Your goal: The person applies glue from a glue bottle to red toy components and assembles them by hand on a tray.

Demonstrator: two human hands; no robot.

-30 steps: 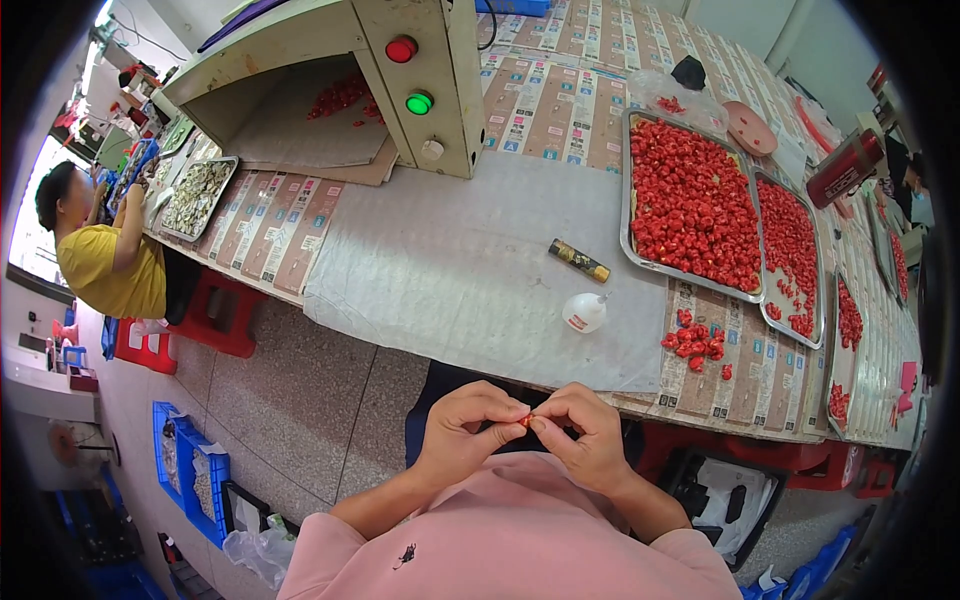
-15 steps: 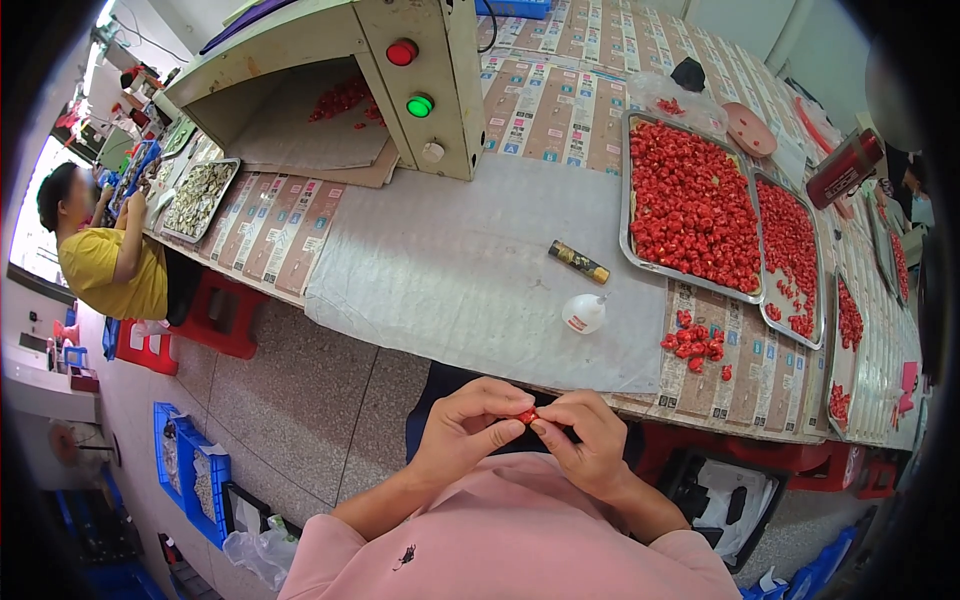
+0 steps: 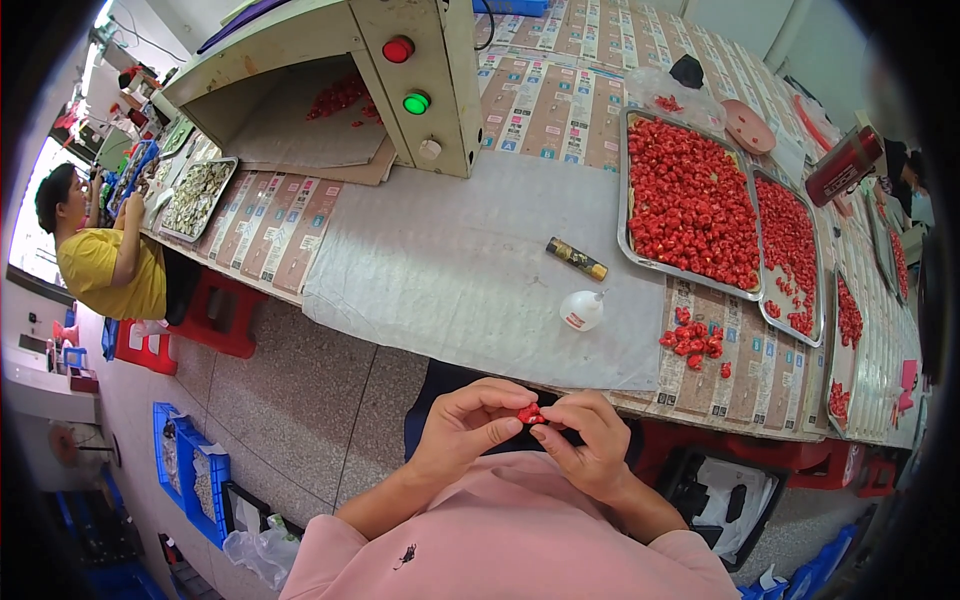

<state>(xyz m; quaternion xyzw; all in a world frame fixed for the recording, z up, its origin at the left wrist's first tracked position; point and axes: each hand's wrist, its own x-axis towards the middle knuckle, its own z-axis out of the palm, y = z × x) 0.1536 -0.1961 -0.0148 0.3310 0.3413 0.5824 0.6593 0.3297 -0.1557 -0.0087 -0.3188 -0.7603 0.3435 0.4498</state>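
Note:
Just off the table's front edge, my left hand [image 3: 466, 428] and my right hand [image 3: 588, 442] meet in front of my body. Between their thumbs and fingertips they pinch a small, shiny red knobbly piece [image 3: 530, 413]; both hands are closed on it. Past them on the grey sheet [image 3: 430, 270] stands a white squeeze bottle [image 3: 581, 311] with a thin nozzle. Behind the bottle lies a dark cylinder [image 3: 577, 259] with gold markings. To the right is a loose heap of similar red pieces [image 3: 694, 342].
Metal trays full of red pieces [image 3: 690, 205] line the right side, beside a dark red flask [image 3: 845, 166]. A beige box-shaped machine [image 3: 420, 60] with red and green lights stands at back left. A person in yellow [image 3: 110, 265] sits far left. Blue crates [image 3: 190, 475] lie on the floor.
My fingertips have parted slightly, and more of the red piece shows between them. The view has shifted very slightly; the things on the table stay in place.

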